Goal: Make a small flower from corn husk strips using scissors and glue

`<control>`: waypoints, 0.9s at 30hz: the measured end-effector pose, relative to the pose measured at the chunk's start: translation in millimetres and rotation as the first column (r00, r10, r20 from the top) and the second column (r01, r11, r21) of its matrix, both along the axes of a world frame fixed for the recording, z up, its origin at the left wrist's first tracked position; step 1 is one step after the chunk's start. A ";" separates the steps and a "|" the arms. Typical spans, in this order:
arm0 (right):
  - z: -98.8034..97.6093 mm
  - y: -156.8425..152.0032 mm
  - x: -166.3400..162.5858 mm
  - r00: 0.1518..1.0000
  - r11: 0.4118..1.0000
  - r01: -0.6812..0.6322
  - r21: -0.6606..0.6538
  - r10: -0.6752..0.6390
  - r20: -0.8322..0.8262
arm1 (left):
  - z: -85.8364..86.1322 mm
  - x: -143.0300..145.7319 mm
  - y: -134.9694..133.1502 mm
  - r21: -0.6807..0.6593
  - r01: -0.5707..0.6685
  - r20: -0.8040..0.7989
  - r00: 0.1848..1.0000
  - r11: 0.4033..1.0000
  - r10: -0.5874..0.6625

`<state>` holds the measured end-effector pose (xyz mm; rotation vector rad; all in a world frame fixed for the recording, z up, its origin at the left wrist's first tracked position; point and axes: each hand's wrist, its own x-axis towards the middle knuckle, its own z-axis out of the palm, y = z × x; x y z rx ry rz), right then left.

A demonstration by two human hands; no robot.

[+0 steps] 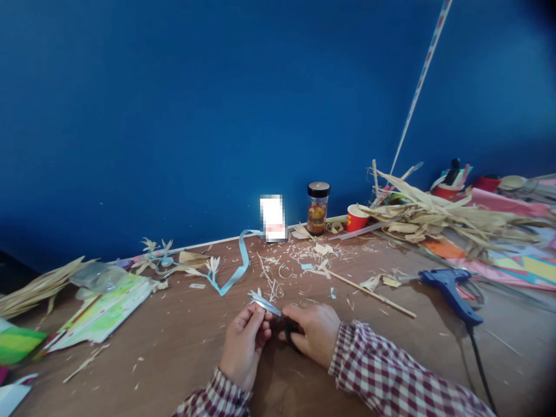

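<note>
My right hand point(313, 331) is closed round the dark handles of a pair of scissors point(266, 304), whose metal blades point up and left. My left hand point(244, 339) pinches a small pale piece of dried husk point(257, 295) right at the blade tips. Both hands hover just above the brown table point(182, 347), near its front middle. Checked red-and-white sleeves cover both wrists. Husk shavings point(278, 266) lie scattered on the table beyond the hands.
A light blue ribbon point(237, 272) curls behind the hands. A blue glue gun point(452, 289) with a black cord lies right, beside a thin wooden stick point(369, 292). A jar point(318, 208), red cup point(356, 219) and pile of dried husks point(438, 217) stand at the back. Coloured paper point(99, 313) lies left.
</note>
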<state>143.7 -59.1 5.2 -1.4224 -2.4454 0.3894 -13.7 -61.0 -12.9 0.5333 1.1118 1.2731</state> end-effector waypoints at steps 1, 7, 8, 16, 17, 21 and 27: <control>-1.6 0.6 -0.4 1.000 1.000 0.012 0.009 -0.012 -0.019 | 0.0 -0.1 -0.2 0.000 -0.003 0.003 1.000 1.000 0.003; -7.3 17.2 12.6 0.953 0.961 0.275 -0.022 -0.275 -0.126 | 1.8 1.1 -0.3 -0.008 -0.030 -0.053 0.998 1.000 0.029; -7.8 21.2 17.7 0.940 0.947 0.320 -0.024 -0.320 -0.121 | 2.1 1.5 -0.4 -0.004 -0.031 -0.069 0.997 1.000 0.031; -4.5 37.8 51.4 0.936 0.936 0.352 0.002 -0.352 -0.015 | -3.0 1.1 -1.8 0.017 0.015 -0.158 0.987 1.000 -0.012; -3.2 38.3 53.2 0.937 0.937 0.350 -0.005 -0.350 -0.004 | -3.5 0.9 -2.0 0.020 0.021 -0.162 0.987 1.000 -0.018; 3.1 39.9 57.8 0.937 0.935 0.347 -0.066 -0.342 0.076 | -2.8 1.3 -3.0 0.030 0.038 -0.164 0.986 0.999 -0.032; 5.1 42.6 65.6 0.981 0.962 0.173 -0.210 -0.149 0.123 | -0.1 2.2 -3.5 0.037 0.027 -0.143 0.989 0.999 -0.022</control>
